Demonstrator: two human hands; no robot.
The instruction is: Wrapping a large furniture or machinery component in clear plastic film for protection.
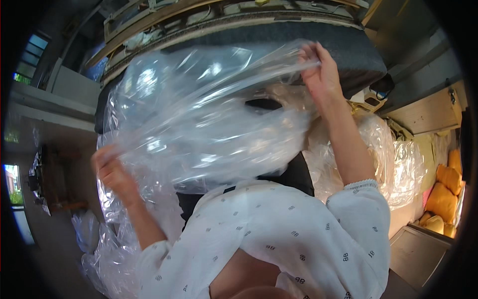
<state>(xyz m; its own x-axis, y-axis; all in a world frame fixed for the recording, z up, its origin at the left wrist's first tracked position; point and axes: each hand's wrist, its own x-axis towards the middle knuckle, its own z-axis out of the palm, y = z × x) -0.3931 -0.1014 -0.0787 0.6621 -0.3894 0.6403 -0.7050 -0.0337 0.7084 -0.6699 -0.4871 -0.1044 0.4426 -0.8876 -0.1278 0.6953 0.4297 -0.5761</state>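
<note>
White patterned sleeves (279, 239) nearest the lens, left hand (107, 169) and right hand (318, 70) each pinched shut on an edge of a clear plastic bag (209, 119), stretched between them above a dark padded bench (348, 47), yellow cushions (443, 194) at right

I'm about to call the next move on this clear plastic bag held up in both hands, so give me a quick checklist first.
1. Left hand grips the clear plastic bag: ok.
2. Right hand pinches the bag's upper edge: ok.
3. Bag stretched between both hands: ok.
4. Bag mouth open: cannot tell.
5. Bag free of tears: cannot tell, glare.
6. Dark cushion behind the bag unobstructed: not ok, more crumpled plastic lies by it.
</note>
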